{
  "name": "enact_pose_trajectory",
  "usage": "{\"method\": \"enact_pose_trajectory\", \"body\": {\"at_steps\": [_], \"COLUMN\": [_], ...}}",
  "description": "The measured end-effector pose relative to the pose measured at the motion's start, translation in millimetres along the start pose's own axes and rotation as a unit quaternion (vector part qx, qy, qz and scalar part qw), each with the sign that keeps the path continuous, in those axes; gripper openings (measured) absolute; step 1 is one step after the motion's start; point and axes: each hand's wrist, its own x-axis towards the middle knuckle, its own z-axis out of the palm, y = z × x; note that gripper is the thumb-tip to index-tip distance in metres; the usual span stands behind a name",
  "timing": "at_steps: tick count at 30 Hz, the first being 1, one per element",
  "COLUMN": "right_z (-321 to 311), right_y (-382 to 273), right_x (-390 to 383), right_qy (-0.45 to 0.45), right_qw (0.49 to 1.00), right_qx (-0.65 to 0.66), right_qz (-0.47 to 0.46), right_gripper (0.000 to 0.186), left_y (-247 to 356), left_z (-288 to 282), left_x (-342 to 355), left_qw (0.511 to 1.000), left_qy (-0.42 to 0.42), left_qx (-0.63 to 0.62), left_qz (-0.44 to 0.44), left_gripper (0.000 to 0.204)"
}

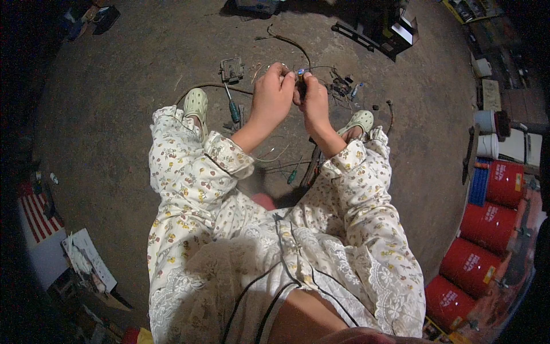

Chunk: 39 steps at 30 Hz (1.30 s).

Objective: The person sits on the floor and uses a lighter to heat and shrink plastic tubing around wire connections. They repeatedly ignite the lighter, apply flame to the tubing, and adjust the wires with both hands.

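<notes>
My left hand and my right hand meet above the floor between my feet, fingers bent and pinched close together. Between the fingertips shows a small dark piece with a blue and whitish end; its kind is too small to tell. The left fingers hide whatever they pinch. Just beyond the hands, a dark cable with frayed ends lies curved on the floor. To the left is a grey metal box-like part, with a green-handled screwdriver below it. Several small dark parts and wires lie to the right.
A smaller green-handled tool lies between my legs beside dark cables. Several red drums line the right side, near white buckets. A black metal frame stands at the far right. Boards lean at the left.
</notes>
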Motion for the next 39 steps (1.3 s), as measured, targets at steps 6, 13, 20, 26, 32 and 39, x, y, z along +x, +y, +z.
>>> {"method": "enact_pose_trajectory", "body": {"at_steps": [6, 13, 20, 26, 32, 39], "right_z": [0, -7, -11, -13, -20, -22], "right_y": [-1, 5, 9, 5, 10, 11], "right_x": [0, 5, 7, 7, 13, 15], "right_qy": [0.017, 0.076, 0.105, 0.136, 0.166, 0.205], "right_qw": [1.0, 0.997, 0.994, 0.99, 0.984, 0.972], "right_qx": [0.009, 0.003, 0.005, 0.022, 0.052, 0.108], "right_qz": [0.008, 0.0, -0.01, 0.025, 0.021, 0.028], "right_gripper": [0.042, 0.041, 0.04, 0.041, 0.039, 0.037], "left_y": [-2, 3, 2, 1, -4, -5], "left_z": [1, 1, 2, 2, 2, 3], "left_x": [0, -1, -1, -2, 0, 1], "left_qw": [1.0, 1.0, 1.0, 1.0, 1.0, 1.0], "left_qy": [-0.002, -0.011, -0.012, -0.013, -0.014, -0.011], "left_qx": [-0.015, -0.005, -0.001, -0.005, -0.001, -0.024], "left_qz": [-0.01, -0.018, -0.019, -0.023, -0.016, -0.016], "left_gripper": [0.015, 0.015, 0.015, 0.015, 0.015, 0.016]}}
